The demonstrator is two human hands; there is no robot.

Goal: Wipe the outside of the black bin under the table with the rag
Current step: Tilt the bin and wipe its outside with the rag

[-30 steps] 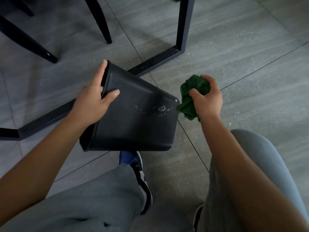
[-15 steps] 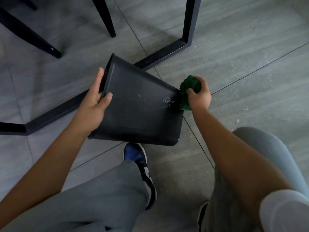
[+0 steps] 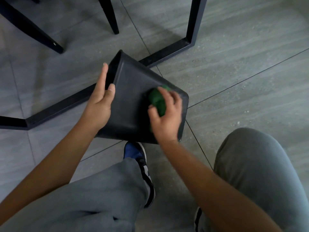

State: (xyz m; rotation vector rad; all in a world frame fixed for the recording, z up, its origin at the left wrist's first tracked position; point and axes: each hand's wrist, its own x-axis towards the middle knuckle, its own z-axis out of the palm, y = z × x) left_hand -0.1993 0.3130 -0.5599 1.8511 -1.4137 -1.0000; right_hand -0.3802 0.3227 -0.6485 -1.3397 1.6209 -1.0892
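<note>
One black bin lies tipped on the tiled floor beside the bench frame. Right hand has its grip bunched around the green rag, pressing the upper wall; left hand clamps the rim. Best to scrub firmly and turn the bin between passes.

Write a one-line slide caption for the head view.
Left hand tilts the black bin by its rim while the right hand presses a green rag against its side.
</note>
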